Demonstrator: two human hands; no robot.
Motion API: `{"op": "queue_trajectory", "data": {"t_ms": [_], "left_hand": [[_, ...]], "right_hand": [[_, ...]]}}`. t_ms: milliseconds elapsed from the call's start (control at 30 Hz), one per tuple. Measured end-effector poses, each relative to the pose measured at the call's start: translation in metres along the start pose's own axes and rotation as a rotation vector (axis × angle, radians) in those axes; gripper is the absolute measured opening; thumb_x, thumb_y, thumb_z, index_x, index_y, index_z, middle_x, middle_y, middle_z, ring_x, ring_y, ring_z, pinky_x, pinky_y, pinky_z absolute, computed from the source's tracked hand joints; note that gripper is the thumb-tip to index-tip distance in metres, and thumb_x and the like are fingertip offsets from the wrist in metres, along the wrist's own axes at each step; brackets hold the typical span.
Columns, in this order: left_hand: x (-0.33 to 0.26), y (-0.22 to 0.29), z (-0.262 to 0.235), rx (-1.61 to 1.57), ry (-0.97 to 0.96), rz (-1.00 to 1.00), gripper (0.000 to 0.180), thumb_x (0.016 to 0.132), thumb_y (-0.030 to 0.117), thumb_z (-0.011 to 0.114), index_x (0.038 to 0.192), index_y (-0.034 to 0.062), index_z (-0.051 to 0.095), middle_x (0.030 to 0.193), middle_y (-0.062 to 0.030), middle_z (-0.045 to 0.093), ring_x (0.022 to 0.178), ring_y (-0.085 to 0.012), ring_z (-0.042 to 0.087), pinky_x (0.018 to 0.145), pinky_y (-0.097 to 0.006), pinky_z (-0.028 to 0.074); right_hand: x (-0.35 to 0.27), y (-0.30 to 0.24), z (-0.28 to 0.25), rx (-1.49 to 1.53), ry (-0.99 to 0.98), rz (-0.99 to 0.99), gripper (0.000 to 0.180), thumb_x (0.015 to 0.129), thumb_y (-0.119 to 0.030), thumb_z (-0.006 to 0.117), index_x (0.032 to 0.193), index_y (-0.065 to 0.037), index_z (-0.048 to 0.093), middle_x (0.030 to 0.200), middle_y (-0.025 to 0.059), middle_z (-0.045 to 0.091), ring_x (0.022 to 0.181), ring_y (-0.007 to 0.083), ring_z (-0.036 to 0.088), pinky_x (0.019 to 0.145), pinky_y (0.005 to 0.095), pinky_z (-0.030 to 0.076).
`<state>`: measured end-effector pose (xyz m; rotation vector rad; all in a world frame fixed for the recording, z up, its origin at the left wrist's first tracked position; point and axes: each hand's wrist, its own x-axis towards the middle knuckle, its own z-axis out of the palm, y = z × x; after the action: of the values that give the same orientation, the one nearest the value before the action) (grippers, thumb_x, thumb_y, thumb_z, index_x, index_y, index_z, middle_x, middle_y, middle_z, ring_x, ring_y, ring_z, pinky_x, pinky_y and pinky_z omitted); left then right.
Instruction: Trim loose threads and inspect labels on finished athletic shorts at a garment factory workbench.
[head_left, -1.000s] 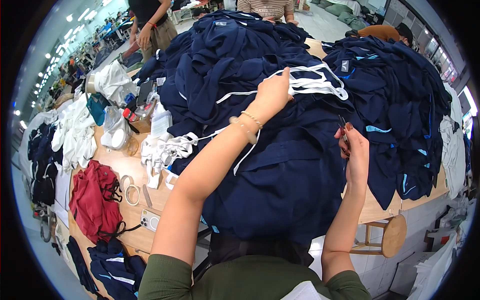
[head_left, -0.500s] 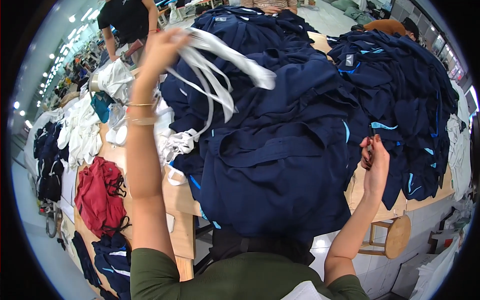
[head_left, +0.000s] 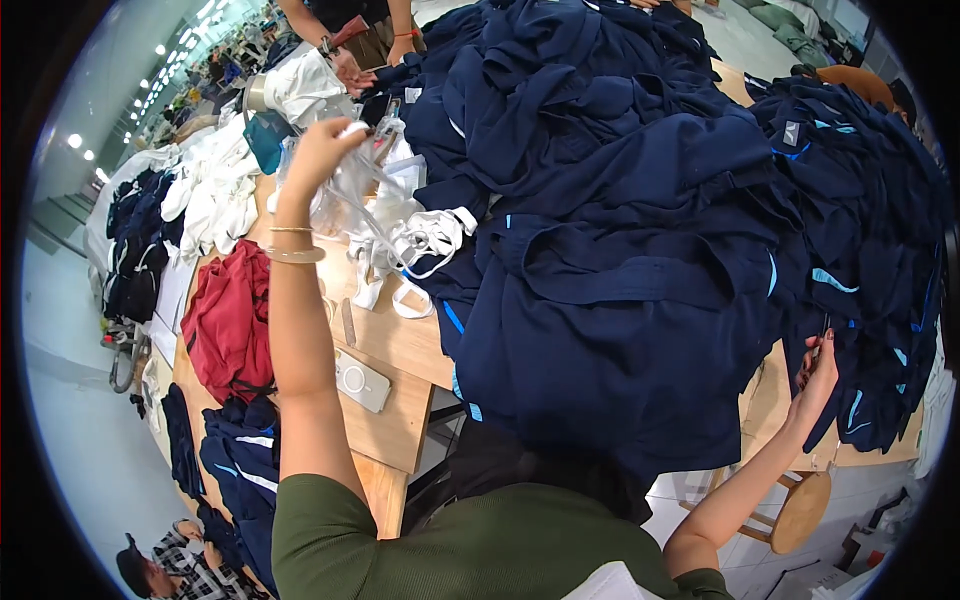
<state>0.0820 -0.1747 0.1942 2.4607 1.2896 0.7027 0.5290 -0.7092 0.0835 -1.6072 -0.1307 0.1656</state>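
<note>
clutched in her raised left hand point(head_left: 318, 152), a bunch of white straps point(head_left: 400, 240) trails down to the wooden table point(head_left: 400, 420). right hand point(head_left: 815, 375) pinches small scissors point(head_left: 822, 330) beside the heaped navy garments point(head_left: 620, 250).

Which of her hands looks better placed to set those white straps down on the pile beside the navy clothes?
Left, probably. The left hand grips the white straps right above the strap pile. The right hand is far across the navy garments, pinching a small tool.

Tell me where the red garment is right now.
In the head view, the red garment lies on the wooden table at the person's left, just left of the raised left forearm and below the white cloth pile.
</note>
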Motion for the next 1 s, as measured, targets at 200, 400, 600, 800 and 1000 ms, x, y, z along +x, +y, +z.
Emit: {"op": "queue_trajectory", "data": {"t_ms": [200,400,600,800,1000], "left_hand": [[0.004,-0.019,0.045,0.119,-0.110,-0.046,0.040,0.081,0.035,0.072,0.078,-0.0039,0.064,0.072,-0.0197,0.065,0.070,-0.0350,0.064,0.070,-0.040,0.050],[-0.017,-0.005,0.049,0.185,0.136,-0.110,0.047,0.088,0.035,0.065,0.122,0.0028,0.055,0.095,-0.0231,0.069,0.086,-0.0377,0.067,0.077,-0.043,0.050],[-0.069,0.159,0.039,-0.777,-0.210,0.191,0.028,0.100,0.011,0.047,0.126,0.0091,0.059,0.081,0.0072,0.048,0.065,0.0012,0.036,0.056,-0.015,0.025],[-0.103,0.280,0.070,-1.233,-0.509,0.631,0.035,0.098,0.018,0.045,0.128,0.0003,0.055,0.084,0.0038,0.047,0.071,-0.0025,0.039,0.061,-0.017,0.032],[-0.108,0.317,0.093,-1.461,-0.810,0.534,0.028,0.101,0.016,0.053,0.125,0.0028,0.054,0.100,0.0001,0.059,0.096,-0.0072,0.055,0.085,-0.023,0.046]], "right_hand": [[0.036,0.093,-0.070,-0.554,0.103,-0.096,0.045,0.095,-0.044,0.059,0.078,-0.003,0.066,0.056,-0.0003,0.048,0.049,0.0097,0.042,0.047,0.0274,0.029],[0.032,0.165,-0.080,-0.904,0.240,-0.350,0.029,0.093,-0.023,0.060,0.107,0.002,0.064,0.093,0.0202,0.060,0.086,0.0347,0.060,0.080,0.0408,0.047],[0.009,0.129,-0.044,-1.161,0.324,-0.524,0.037,0.086,-0.011,0.065,0.122,-0.004,0.060,0.115,0.0169,0.059,0.105,0.0355,0.057,0.095,0.0424,0.044],[-0.082,-0.061,0.106,0.136,-0.465,-0.461,0.035,0.091,-0.017,0.066,0.121,0.000,0.061,0.116,0.0078,0.063,0.103,0.0166,0.057,0.095,0.0340,0.043],[-0.120,-0.089,0.157,0.353,-0.850,-0.196,0.023,0.098,-0.017,0.057,0.111,0.002,0.056,0.079,0.0007,0.054,0.062,0.0064,0.043,0.058,0.0214,0.036]]}}
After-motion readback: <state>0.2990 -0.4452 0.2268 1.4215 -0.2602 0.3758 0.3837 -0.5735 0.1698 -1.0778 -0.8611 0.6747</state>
